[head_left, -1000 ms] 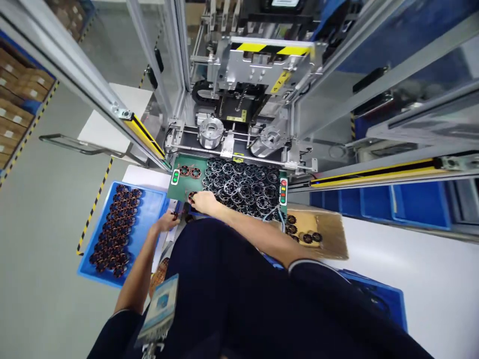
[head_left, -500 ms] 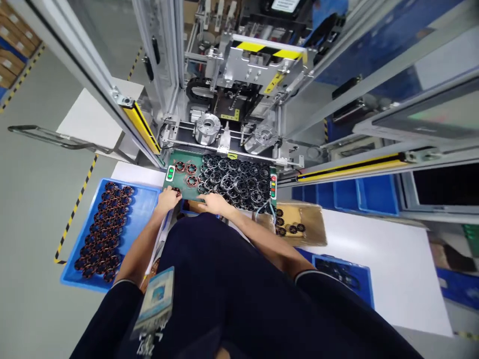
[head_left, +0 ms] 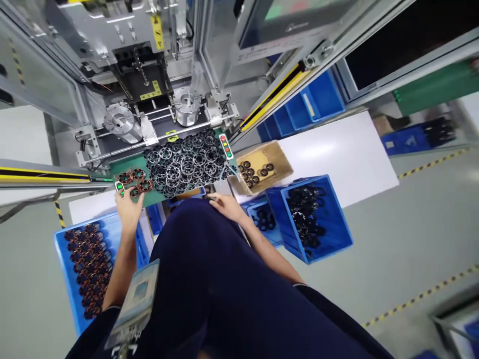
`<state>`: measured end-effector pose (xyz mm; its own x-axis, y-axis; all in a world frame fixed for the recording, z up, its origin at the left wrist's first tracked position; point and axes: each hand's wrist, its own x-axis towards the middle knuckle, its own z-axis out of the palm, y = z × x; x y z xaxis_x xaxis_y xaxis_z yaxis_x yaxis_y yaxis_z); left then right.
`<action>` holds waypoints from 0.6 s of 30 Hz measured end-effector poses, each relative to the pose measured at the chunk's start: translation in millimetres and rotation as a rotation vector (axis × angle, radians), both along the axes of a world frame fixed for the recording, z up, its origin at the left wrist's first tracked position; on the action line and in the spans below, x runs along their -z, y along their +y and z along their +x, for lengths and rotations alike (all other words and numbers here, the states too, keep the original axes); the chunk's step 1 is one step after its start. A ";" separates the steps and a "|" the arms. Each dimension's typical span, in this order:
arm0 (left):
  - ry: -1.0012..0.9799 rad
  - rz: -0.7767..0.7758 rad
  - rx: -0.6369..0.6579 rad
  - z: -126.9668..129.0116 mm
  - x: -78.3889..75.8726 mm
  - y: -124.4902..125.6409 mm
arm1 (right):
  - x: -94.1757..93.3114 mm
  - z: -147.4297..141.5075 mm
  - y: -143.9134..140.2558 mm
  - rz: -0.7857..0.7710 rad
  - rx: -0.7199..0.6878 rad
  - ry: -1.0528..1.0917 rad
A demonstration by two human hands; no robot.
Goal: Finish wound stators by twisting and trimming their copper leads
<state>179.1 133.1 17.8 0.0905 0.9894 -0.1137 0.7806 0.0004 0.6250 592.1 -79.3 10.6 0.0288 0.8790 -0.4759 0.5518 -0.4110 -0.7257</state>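
Note:
My left hand [head_left: 126, 205] reaches onto the left end of a green work plate [head_left: 152, 197]. Its fingertips are closed around a copper-wound stator ring [head_left: 133, 192], beside two more copper-wound rings [head_left: 137, 174]. A heap of bare metal stator rings [head_left: 183, 163] covers the rest of the plate. My right hand [head_left: 225, 204] lies at the plate's front edge with fingers spread and nothing in it, close to a small blue bin [head_left: 262, 219].
A blue tray [head_left: 60, 242] of several copper-wound rings lies lower left. A cardboard box [head_left: 279, 164] with a few rings and a tilted blue bin [head_left: 329, 219] of dark parts stand right. Behind the plate are two round metal fixtures [head_left: 119, 122] and yellow light-curtain bars [head_left: 273, 94].
The view has swung to the right, with the bins now in sight. My left hand stays on the plate's left end by the copper rings. My right hand has drawn back from the ring heap to the front edge.

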 end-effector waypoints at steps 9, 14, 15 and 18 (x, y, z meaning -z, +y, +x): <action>0.016 0.076 0.252 125.2 -6.7 -29.2 | -20.6 -8.0 125.4 0.266 -0.033 -0.125; 0.076 0.032 0.241 158.7 -3.6 -24.8 | -28.3 -3.7 174.8 0.261 -0.243 -0.166; 0.075 0.026 0.230 161.7 -3.0 -22.6 | -30.4 -2.8 179.4 0.261 -0.266 -0.164; 0.027 0.026 0.192 164.5 -5.7 -17.5 | -42.3 2.9 182.6 0.281 -0.275 -0.133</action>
